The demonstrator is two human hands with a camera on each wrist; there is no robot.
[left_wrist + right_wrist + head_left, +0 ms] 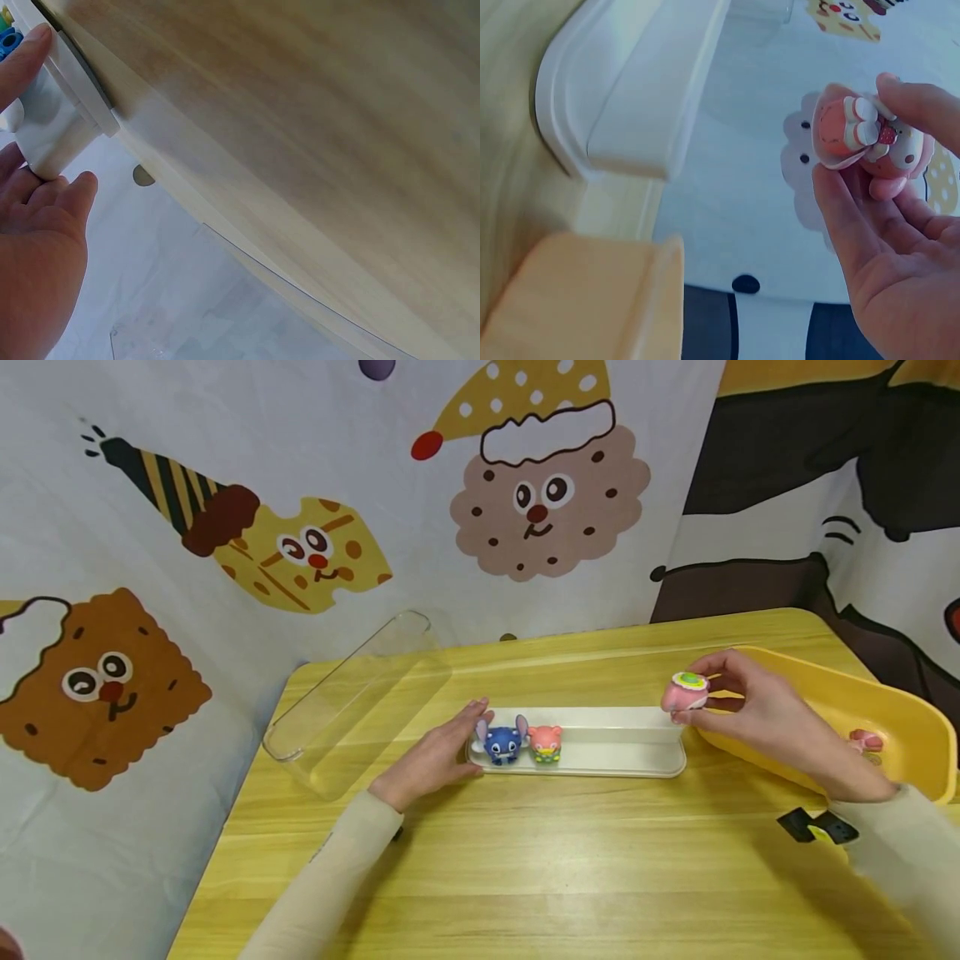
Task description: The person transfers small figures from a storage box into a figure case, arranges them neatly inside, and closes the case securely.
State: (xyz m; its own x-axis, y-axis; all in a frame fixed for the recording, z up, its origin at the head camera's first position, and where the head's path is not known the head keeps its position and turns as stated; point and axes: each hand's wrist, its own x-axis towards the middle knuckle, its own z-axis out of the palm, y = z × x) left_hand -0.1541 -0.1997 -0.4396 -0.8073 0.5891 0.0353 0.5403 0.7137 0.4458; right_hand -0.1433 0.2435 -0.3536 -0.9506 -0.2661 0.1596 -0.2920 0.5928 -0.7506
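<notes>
My left hand grips the left end of a long white tray, thumb at the front edge and fingers behind, as the left wrist view also shows. A blue big-eared figurine and a small coral-pink figurine stand side by side in the tray's left part. My right hand holds a pink figurine between thumb and fingers, above the tray's right end. The right wrist view shows this figurine lying tilted, with white feet and a strawberry at its front; a green-and-yellow round patch faces the head camera.
A yellow bin stands at the right, close to the tray, with a small pink item inside. A clear plastic cover lies at the back left of the wooden table. A cartoon-printed cloth hangs behind.
</notes>
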